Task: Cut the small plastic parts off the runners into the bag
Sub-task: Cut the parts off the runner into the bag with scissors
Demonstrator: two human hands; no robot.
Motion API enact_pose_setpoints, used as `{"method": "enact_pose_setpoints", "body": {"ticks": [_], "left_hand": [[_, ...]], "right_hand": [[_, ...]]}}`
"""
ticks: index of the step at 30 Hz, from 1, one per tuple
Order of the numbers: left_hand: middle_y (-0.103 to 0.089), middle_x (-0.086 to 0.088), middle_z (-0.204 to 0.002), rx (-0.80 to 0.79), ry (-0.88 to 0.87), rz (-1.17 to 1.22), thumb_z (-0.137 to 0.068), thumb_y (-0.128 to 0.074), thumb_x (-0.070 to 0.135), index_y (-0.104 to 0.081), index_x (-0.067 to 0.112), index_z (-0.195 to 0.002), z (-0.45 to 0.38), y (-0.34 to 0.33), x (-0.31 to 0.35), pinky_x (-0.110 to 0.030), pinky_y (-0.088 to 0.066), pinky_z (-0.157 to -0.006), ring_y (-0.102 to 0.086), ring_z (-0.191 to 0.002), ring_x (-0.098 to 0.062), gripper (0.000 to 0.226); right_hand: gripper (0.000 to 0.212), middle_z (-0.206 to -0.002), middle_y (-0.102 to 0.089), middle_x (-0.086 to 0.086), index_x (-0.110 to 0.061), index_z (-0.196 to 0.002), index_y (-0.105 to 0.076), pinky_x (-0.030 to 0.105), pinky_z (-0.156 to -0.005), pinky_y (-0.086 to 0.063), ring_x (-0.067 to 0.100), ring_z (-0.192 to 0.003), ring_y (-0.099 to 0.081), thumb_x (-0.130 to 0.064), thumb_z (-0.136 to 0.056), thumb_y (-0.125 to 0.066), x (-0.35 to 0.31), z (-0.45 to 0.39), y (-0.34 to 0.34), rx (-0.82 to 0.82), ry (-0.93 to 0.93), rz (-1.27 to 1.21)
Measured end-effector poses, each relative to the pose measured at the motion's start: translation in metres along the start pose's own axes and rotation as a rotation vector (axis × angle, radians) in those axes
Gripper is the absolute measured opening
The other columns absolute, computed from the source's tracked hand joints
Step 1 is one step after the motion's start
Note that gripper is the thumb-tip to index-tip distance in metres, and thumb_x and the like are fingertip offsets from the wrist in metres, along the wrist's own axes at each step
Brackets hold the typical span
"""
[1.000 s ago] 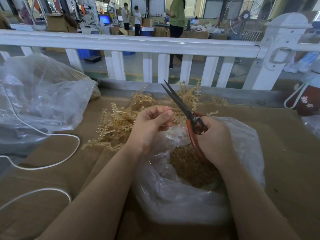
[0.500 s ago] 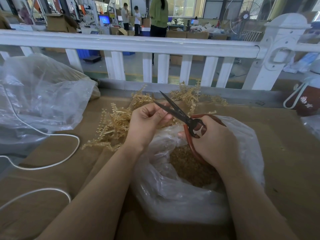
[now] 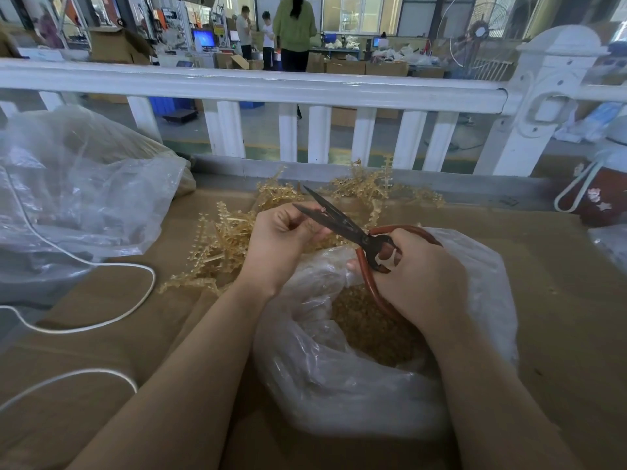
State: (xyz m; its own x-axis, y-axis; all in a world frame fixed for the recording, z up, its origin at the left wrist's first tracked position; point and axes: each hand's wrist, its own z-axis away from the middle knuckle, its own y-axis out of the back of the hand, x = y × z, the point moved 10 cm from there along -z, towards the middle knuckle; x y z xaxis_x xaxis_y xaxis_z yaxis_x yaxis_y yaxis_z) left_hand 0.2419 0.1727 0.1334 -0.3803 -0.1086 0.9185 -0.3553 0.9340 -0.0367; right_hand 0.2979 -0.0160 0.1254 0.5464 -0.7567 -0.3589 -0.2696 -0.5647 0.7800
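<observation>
The scissors [image 3: 342, 222], whose blades stood closed and pointing up a second ago, now gape wide at the left hand's [image 3: 285, 239] fingertips. The right hand [image 3: 414, 269] spreads the red handles apart. Behind the railing, the person in green [image 3: 294, 28] now stands further left.

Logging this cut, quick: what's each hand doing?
Left hand: pinches a runner between the blades.
Right hand: grips the scissors, blades open.

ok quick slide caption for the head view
Right hand opens scissors at runner held by left hand, above bag.
</observation>
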Motion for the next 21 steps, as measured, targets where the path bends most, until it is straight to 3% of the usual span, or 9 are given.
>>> {"method": "enact_pose_setpoints", "body": {"ticks": [8, 11, 17, 21], "left_hand": [[-0.077, -0.008, -0.095, 0.003, 0.025, -0.028, -0.092, -0.063, -0.003, -0.075, 0.008, -0.090, -0.0003, 0.0013, -0.0024, -0.025, -0.057, -0.081, -0.073, -0.091, -0.019, 0.017], [-0.077, -0.006, -0.092, 0.012, 0.023, -0.034, -0.092, -0.064, -0.002, -0.076, 0.011, -0.087, -0.0002, 0.0018, -0.0022, -0.022, -0.057, -0.078, -0.073, -0.087, -0.015, 0.018], [-0.077, -0.007, -0.092, 0.007, 0.027, -0.050, -0.094, -0.062, 0.001, -0.074, 0.005, -0.093, 0.0005, 0.0018, -0.0033, -0.020, -0.056, -0.078, -0.072, -0.085, -0.012, 0.013], [-0.077, -0.006, -0.089, 0.004, 0.023, -0.043, -0.094, -0.062, 0.001, -0.074, 0.006, -0.091, 0.0017, 0.0013, -0.0004, -0.020, -0.055, -0.076, -0.071, -0.082, -0.010, 0.013]], "right_hand": [[0.061, -0.064, -0.057, -0.014, -0.026, -0.076, -0.060, 0.018, -0.053, -0.041, 0.003, -0.057, -0.050, -0.086, -0.071, -0.047, -0.0021, 0.0013, 0.0033, 0.013, 0.002, 0.008], [0.060, -0.060, -0.056, -0.011, -0.024, -0.069, -0.056, 0.025, -0.054, -0.049, 0.006, -0.055, -0.051, -0.084, -0.072, -0.050, -0.0035, 0.0019, 0.0040, 0.016, 0.005, 0.007], [0.053, -0.060, -0.057, -0.013, -0.024, -0.069, -0.059, 0.017, -0.050, -0.041, 0.005, -0.053, -0.051, -0.076, -0.078, -0.059, -0.0074, 0.0032, 0.0062, 0.043, 0.041, 0.013], [0.054, -0.064, -0.059, -0.014, -0.024, -0.075, -0.063, 0.012, -0.052, -0.035, 0.004, -0.056, -0.052, -0.077, -0.079, -0.054, -0.0059, 0.0025, 0.0040, 0.021, 0.026, 0.010]]}}
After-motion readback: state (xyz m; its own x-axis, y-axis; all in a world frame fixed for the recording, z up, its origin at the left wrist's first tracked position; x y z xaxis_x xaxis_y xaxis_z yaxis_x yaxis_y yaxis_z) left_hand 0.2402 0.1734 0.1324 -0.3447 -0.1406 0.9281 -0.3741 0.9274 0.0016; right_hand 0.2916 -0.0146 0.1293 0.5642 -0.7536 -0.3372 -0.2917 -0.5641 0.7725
